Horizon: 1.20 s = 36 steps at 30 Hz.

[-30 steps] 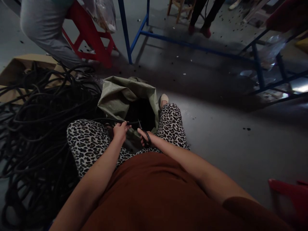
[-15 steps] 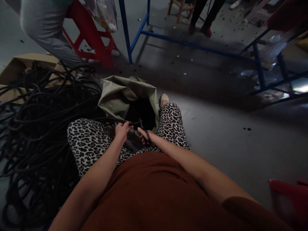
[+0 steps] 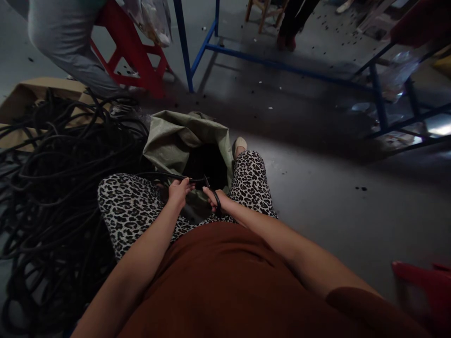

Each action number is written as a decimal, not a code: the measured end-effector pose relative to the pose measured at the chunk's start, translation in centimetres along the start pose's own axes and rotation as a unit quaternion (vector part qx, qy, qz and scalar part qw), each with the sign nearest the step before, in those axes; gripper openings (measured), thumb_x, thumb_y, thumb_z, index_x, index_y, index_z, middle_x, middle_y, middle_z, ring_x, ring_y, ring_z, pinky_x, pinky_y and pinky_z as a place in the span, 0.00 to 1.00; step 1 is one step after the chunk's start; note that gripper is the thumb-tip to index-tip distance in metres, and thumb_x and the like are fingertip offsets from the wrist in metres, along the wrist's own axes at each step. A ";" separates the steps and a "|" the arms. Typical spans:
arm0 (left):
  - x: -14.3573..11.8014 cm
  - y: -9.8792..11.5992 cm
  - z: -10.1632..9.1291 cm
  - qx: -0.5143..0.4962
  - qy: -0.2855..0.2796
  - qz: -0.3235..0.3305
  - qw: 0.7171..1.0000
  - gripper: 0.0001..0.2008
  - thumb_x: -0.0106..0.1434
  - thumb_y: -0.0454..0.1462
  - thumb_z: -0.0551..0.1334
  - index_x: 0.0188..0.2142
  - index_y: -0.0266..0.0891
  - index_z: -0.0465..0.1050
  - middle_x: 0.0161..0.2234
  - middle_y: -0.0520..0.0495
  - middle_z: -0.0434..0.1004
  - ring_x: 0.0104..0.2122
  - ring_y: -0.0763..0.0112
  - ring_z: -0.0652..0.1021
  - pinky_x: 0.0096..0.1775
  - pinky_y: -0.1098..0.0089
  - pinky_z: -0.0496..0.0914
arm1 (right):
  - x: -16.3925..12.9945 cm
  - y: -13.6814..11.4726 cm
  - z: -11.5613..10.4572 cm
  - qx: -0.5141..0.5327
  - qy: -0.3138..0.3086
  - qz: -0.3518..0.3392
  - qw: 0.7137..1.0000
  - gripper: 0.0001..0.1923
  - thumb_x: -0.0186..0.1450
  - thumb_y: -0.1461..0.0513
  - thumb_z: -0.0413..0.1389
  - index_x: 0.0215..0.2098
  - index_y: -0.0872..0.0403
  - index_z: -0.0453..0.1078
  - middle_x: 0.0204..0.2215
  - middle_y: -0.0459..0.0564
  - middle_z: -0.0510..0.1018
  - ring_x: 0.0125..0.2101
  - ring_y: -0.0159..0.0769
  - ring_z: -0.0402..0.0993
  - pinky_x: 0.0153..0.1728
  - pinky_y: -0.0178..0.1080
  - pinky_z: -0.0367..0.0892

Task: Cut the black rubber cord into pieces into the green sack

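Now our left hand (image 3: 178, 191) pinches a thin black rubbery cable (image 3: 165, 176) that runs out leftward to the tangled heap (image 3: 52, 178). Just beside it, our right hand (image 3: 215, 199) is closed through the loops of dark metal scissors (image 3: 210, 188), their blades at the cable's end. Both hover over the open mouth of a crinkled green woven sack (image 3: 176, 141) between our knees.
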<state>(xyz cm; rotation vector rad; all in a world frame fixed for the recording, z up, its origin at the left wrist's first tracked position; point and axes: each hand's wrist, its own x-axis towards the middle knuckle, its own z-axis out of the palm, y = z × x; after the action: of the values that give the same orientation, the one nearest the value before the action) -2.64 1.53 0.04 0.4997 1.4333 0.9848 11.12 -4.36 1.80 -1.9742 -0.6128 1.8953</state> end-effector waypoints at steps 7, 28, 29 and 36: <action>0.3 -0.2 -0.1 0.009 0.007 0.002 1.000 0.07 0.50 0.33 0.62 0.29 0.33 0.66 0.27 0.48 0.74 0.24 0.75 0.76 0.29 0.72 0.70 | 0.4 0.6 -0.1 -0.038 0.008 -0.008 0.999 0.25 0.65 0.46 0.50 0.22 0.58 0.64 0.10 0.43 0.62 0.07 0.25 0.57 0.06 0.28 0.53; 0.2 -0.2 0.2 -0.010 0.029 0.033 0.999 0.10 0.47 0.35 0.63 0.31 0.34 0.68 0.30 0.46 0.76 0.27 0.75 0.76 0.31 0.72 0.70 | -0.1 0.4 0.2 0.010 -0.105 0.035 0.994 0.29 0.66 0.42 0.43 0.27 0.58 0.63 0.13 0.47 0.68 0.10 0.30 0.65 0.08 0.27 0.52; 0.1 -0.3 0.2 -0.011 0.028 0.032 0.999 0.10 0.47 0.34 0.63 0.31 0.34 0.68 0.30 0.46 0.76 0.27 0.74 0.76 0.31 0.72 0.70 | -0.1 0.3 0.2 0.012 -0.106 0.033 0.994 0.30 0.66 0.41 0.43 0.27 0.58 0.63 0.13 0.47 0.68 0.10 0.30 0.65 0.07 0.27 0.52; 0.0 -0.6 0.3 -0.010 0.017 0.035 0.999 0.08 0.48 0.33 0.62 0.30 0.34 0.68 0.30 0.46 0.76 0.26 0.74 0.76 0.30 0.71 0.70 | -0.1 -0.1 0.4 0.012 -0.101 0.051 0.993 0.31 0.65 0.40 0.42 0.26 0.58 0.63 0.13 0.46 0.68 0.10 0.29 0.66 0.07 0.26 0.50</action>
<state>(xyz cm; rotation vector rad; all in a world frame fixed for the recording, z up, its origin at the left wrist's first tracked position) -2.22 1.26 -0.40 0.5237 1.4436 1.0671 10.73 -4.39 1.94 -1.8440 -0.5483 2.1732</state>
